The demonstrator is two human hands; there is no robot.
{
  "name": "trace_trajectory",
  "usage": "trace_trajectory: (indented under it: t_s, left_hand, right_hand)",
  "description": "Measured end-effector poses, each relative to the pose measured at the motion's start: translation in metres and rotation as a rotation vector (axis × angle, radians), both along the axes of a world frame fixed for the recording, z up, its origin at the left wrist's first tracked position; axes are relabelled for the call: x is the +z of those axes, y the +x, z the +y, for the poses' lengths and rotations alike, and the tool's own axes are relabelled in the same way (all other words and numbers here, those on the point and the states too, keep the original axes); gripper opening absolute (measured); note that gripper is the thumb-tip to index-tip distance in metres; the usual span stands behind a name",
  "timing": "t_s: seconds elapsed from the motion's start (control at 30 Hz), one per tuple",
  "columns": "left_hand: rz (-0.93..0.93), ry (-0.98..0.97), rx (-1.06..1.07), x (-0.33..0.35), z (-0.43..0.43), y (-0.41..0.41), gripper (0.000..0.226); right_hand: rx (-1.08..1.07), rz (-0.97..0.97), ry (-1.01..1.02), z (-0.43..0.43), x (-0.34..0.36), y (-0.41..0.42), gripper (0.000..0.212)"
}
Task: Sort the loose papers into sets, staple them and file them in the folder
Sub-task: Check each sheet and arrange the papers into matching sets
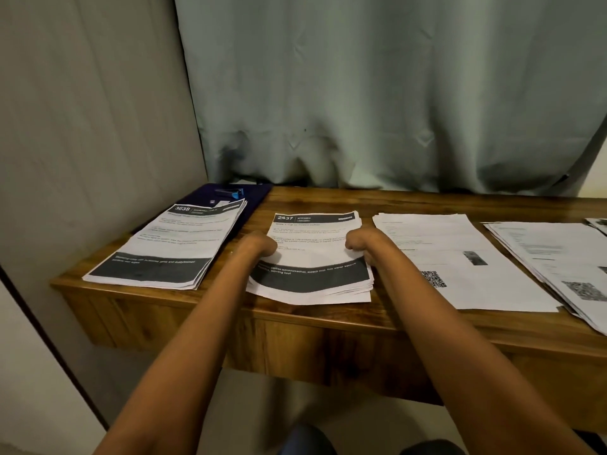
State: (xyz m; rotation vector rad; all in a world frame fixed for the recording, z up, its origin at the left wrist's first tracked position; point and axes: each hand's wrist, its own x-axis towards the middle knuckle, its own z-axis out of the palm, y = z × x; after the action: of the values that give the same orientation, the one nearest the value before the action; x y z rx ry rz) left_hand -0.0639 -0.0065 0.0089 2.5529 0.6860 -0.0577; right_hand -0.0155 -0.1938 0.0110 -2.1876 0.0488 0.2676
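1. Navy folder (253, 196) lies at the far left of the table (328, 199), stapler (230, 193) on top, 3638 stack (170, 244) overlapping it.
2. Left grip (259, 246) and right grip (359, 242) clutch opposite side edges of the 2437 stack (315, 257).
3. White sheets (460, 257) lie just right.

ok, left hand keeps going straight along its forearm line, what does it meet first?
The left hand grips the 2437 stack at its left edge; going on, it crosses that top sheet, then probably meets the curtain behind the table. Depth unclear.

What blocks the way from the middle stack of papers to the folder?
The left stack covers most of the blue folder, and the stapler sits on its far end; both block the middle stack.
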Motion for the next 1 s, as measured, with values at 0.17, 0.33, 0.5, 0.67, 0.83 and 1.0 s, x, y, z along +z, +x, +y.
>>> trace_trajectory:
  t_s: [0.17, 0.33, 0.5, 0.67, 0.83, 1.0]
  left_hand:
    - [-0.113, -0.085, 0.075, -0.001, -0.012, -0.001, 0.039]
    - [-0.53, -0.305, 0.046, 0.021, -0.006, 0.003, 0.033]
    - [-0.891, -0.274, -0.117, 0.053, -0.004, 0.004, 0.027]
    - [-1.028, -0.296, -0.183, 0.029, 0.001, 0.001, 0.035]
    - [-1.011, -0.329, -0.18, -0.003, 0.009, 0.001, 0.044]
    - [-0.917, -0.248, -0.144, -0.003, 0.013, 0.006, 0.038]
  right_hand:
    - [-0.083, -0.071, 0.266, 0.002, -0.007, -0.001, 0.02]
    - [-0.102, -0.371, 0.525, 0.001, 0.001, 0.003, 0.034]
    - [-0.123, -0.535, 0.674, 0.007, 0.031, 0.006, 0.03]
    - [-0.067, -0.523, 0.56, 0.013, 0.018, 0.006, 0.025]
    - [-0.06, -0.535, 0.376, 0.019, 0.001, 0.005, 0.033]
    - [-0.082, -0.537, 0.189, 0.02, 0.006, 0.004, 0.033]
